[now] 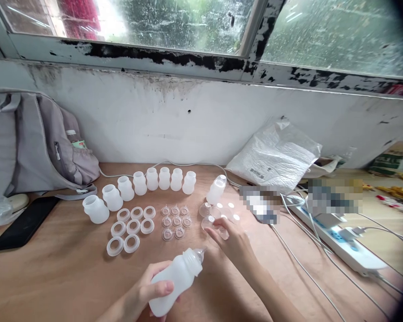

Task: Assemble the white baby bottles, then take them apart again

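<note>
My left hand (154, 288) is wrapped around a white frosted baby bottle (174, 279), tilted with its top up and to the right. A collar ring and a clear nipple (199, 254) sit on the bottle's neck. My right hand (230, 237) reaches over the clear dome caps (206, 209), thumb and index finger apart at one of them; whether they touch it I cannot tell. Behind these caps stands a capped bottle (216, 190). Several open bottles (164, 179) form an arc. White collar rings (133, 226) and clear nipples (177, 221) lie in rows in front.
On the left are a grey backpack (43, 143) and a black phone (25, 223). To the right lie a plastic bag (277, 156), a blurred-out device, a power strip (359, 257) and several loose cables across the wooden table (63, 277). A wall and window close off the back.
</note>
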The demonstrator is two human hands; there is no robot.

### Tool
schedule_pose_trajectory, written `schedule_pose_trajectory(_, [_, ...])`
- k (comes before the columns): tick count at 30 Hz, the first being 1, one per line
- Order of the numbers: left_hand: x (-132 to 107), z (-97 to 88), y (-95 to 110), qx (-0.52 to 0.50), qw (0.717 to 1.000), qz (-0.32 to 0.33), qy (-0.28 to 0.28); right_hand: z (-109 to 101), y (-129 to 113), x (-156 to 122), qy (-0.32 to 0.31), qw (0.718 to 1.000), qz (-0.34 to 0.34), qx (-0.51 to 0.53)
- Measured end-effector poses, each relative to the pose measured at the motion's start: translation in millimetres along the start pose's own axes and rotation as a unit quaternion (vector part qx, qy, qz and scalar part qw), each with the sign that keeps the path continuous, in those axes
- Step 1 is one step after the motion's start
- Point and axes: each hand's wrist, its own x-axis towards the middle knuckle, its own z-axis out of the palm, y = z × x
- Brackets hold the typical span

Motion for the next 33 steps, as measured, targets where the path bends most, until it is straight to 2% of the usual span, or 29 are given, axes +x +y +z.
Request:
schedule_pose_trajectory(6, [3, 0.9, 0, -0.010, 1.000, 0.002, -0.006, 14, 9, -7, -0.083, 0.993, -0.059, -0.057])
schedule_pose_trajectory(10, [4, 3.5, -2, -0.008, 1.000, 0.009, -0.016, 10, 2, -8, -0.094, 0.991, -0.073, -0.056])
schedule_pose_trajectory(13, [4, 2.1, -4, -0.003, 1.000, 0.022, -0.005, 1, -10, -6, -0.074, 0.994, -0.071, 0.033])
schedule_pose_trajectory(15, [5, 0.4, -5, 0.005, 0.999, 0.033, 0.018, -4, -19, -7, -0.071, 0.987, -0.034, 0.139])
schedule_pose_trajectory(17, [5, -0.5, -4, 0.028, 0.998, 0.043, 0.044, -6, -28, -10, -0.098, 0.962, 0.029, 0.254])
schedule_pose_trajectory(21, [3, 2.1, 4, 0.141, 0.983, 0.103, 0.061, 4, -47, -20, -0.196, 0.881, 0.106, 0.416])
schedule_pose_trajectory(22, [3, 3.6, 6, 0.169, 0.977, 0.119, 0.061, 7, -51, -23, -0.203, 0.870, 0.116, 0.434])
schedule_pose_trajectory(24, [2, 6.6, 6, 0.193, 0.970, 0.137, 0.060, 12, -59, -29, -0.188, 0.865, 0.134, 0.445])
schedule_pose_trajectory(26, [3, 9.4, 1, 0.159, 0.980, 0.119, 0.031, 15, -66, -35, -0.158, 0.872, 0.148, 0.438])
schedule_pose_trajectory(29, [6, 13.2, -9, 0.054, 0.996, 0.072, -0.026, 13, -70, -39, -0.132, 0.876, 0.151, 0.439])
schedule_pose_trajectory(31, [7, 15.5, -14, 0.001, 0.998, 0.051, -0.029, 12, -71, -41, -0.129, 0.869, 0.154, 0.453])
schedule_pose_trajectory(33, [8, 16.6, -17, -0.033, 0.998, 0.044, -0.004, 13, -71, -41, -0.131, 0.860, 0.160, 0.466])
